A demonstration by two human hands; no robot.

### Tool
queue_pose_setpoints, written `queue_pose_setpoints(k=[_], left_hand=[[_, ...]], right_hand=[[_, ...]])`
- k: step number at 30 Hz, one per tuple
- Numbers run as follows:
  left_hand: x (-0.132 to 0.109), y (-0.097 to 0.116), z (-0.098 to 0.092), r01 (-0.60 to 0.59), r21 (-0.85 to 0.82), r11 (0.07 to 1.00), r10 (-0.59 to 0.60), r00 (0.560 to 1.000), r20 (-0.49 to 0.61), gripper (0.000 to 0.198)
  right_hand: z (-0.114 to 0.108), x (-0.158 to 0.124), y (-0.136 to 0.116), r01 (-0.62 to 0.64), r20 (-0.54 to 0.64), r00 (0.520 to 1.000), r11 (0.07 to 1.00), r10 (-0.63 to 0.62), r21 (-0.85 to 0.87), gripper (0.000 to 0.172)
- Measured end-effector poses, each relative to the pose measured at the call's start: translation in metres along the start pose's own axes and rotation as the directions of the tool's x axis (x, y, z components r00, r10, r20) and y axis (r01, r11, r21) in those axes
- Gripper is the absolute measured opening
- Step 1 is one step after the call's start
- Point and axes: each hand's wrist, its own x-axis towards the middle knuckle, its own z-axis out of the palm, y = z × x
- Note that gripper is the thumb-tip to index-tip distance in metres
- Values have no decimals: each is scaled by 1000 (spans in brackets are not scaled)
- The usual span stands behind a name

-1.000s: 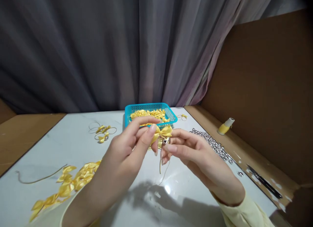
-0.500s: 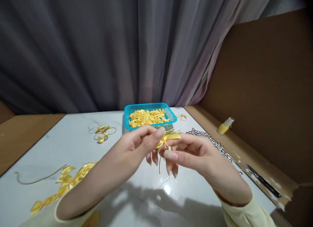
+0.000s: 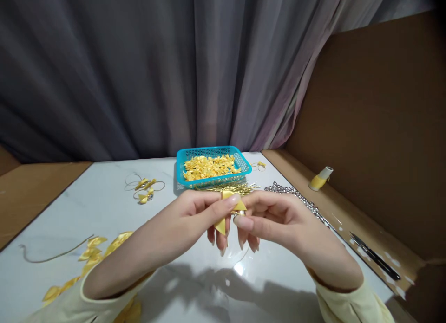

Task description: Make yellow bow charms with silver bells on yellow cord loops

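Note:
A yellow satin ribbon bow (image 3: 220, 225) is pinched between the thumb and fingers of my left hand (image 3: 205, 214), one tail hanging below the thumb. Thumb and forefinger of my right hand (image 3: 272, 221) close on a small round silver bell (image 3: 239, 213) right beside the bow. The two hands meet over the middle of the table, and the fingertips partly hide both pieces. Just behind them lies a bundle of gold cords (image 3: 240, 188).
A blue basket (image 3: 179, 167) holds many yellow bows. Silver bells (image 3: 296, 195) lie in a long pile at right, near black tweezers (image 3: 374, 255) and a yellow spool (image 3: 318, 179). Looped cords with bows (image 3: 144, 195) and a ribbon strip (image 3: 90, 258) are at left.
My left hand has turned the bow from lying sideways to pointing downward and pulled it lower. The right hand stays on the bell, and the gold cords behind show more.

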Motion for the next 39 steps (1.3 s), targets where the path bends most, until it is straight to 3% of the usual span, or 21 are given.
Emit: queue_pose_setpoints(k=[5, 10, 14, 16, 18, 21, 22, 23, 27, 30, 36, 39], left_hand=[[-3, -3, 1, 13, 174, 985, 14, 988, -154, 37], [-5, 4, 4, -46, 123, 991, 68, 981, -183, 40], [-8, 6, 4, -49, 70, 996, 60, 985, -164, 41], [-8, 5, 4, -39, 45, 998, 45, 988, -146, 43], [-8, 2, 3, -31, 15, 999, 33, 990, -139, 46], [-8, 1, 4, -40, -34, 999, 34, 989, -142, 49], [-9, 1, 4, -45, -53, 998, 37, 989, -144, 50], [-9, 2, 5, -49, -73, 996, 38, 989, -145, 50], [-10, 3, 7, -46, -149, 988, 25, 990, -138, 45], [-9, 4, 7, -64, -156, 986, 42, 990, -138, 45], [-8, 3, 8, -74, -135, 988, 56, 990, -130, 50], [-8, 5, 8, -68, -113, 991, 53, 990, -130, 50]], right_hand=[[0, -1, -2, -32, -42, 999, 998, 29, -59, 6], [-2, -3, -4, -62, -84, 995, 988, 50, -143, 16], [-4, 0, 4, 68, -120, 989, 986, -86, -150, 14], [-3, 1, 9, 153, -156, 969, 959, -193, -239, 17], [0, 0, 13, 254, -184, 911, 855, -369, -452, 17], [11, -6, 14, 366, -118, 714, 512, -690, -777, 17], [15, -9, 13, 369, -77, 661, 413, -747, -833, 16], [18, -11, 11, 362, -42, 638, 347, -769, -865, 15], [25, -13, 11, 328, 62, 667, 219, -742, -919, 16], [23, -6, 15, 337, 104, 683, 185, -723, -923, 16], [18, -4, 19, 367, 136, 754, 241, -643, -898, 9], [17, -7, 16, 372, 113, 801, 340, -588, -864, 10]])
